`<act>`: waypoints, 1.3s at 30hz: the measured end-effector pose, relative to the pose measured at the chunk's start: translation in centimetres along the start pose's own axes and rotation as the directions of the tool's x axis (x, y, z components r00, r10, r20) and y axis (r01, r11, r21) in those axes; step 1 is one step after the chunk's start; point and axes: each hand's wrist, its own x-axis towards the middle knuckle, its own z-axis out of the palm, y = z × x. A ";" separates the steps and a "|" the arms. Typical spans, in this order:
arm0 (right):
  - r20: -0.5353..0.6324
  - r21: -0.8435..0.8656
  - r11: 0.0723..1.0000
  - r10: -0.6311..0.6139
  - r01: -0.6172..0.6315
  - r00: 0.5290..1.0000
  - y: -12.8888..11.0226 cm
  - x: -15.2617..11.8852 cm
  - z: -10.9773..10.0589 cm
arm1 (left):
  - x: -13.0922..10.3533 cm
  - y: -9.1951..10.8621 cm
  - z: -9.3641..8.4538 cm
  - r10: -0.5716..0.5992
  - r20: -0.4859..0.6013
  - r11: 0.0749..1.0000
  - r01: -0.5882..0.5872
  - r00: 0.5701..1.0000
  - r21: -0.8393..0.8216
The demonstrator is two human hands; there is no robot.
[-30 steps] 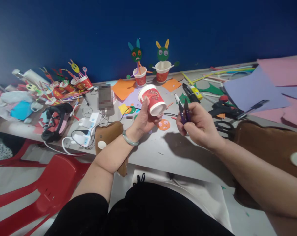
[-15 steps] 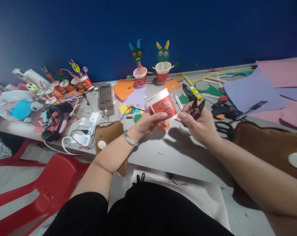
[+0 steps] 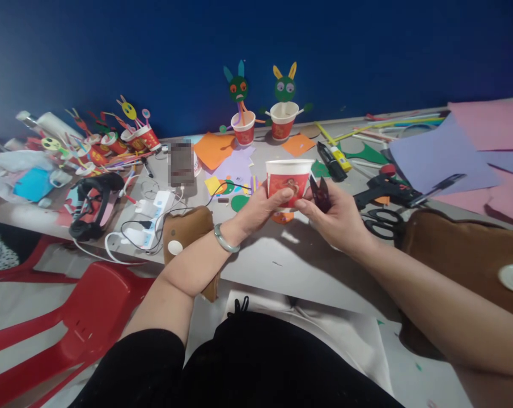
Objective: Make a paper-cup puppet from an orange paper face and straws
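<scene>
A red and white paper cup (image 3: 282, 175) is held upright above the table, its white rim facing up. My left hand (image 3: 258, 211) is closed round its left side, the thumb across the red print. My right hand (image 3: 343, 216) is closed on small dark snips (image 3: 321, 196) with two pointed blades sticking up between the fingers. Its thumb and fingertips also meet the lower right of the cup. Beneath the cup lies an orange paper piece (image 3: 283, 217), partly covered.
Two cup puppets (image 3: 244, 133) stand at the back. To the right are a glue gun (image 3: 377, 187), black scissors (image 3: 384, 222), a marker (image 3: 330, 160) and coloured paper (image 3: 437, 150). Leftward lie a power strip (image 3: 157, 218), a blurred-out phone (image 3: 181, 164) and a headset (image 3: 95, 204).
The cup has turned from tilted to upright and shifted slightly right. My right hand has moved left against it, and the snips' blades appear closer together.
</scene>
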 end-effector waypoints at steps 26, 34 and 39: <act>0.285 -0.366 0.930 0.152 -0.039 0.946 -0.7 -0.9 0.9 | 0.7 1.9 0.3 -0.213 -0.255 0.977 0.203 0.943 -0.067; 0.272 -0.323 0.945 0.135 -0.041 0.953 -0.4 -0.9 1.3 | 1.1 0.8 0.3 -0.210 -0.270 0.972 0.172 0.940 -0.159; 0.263 -0.326 0.943 0.152 -0.060 0.953 0.0 -0.9 1.3 | 1.2 0.5 0.5 -0.163 -0.300 0.978 0.113 0.940 -0.177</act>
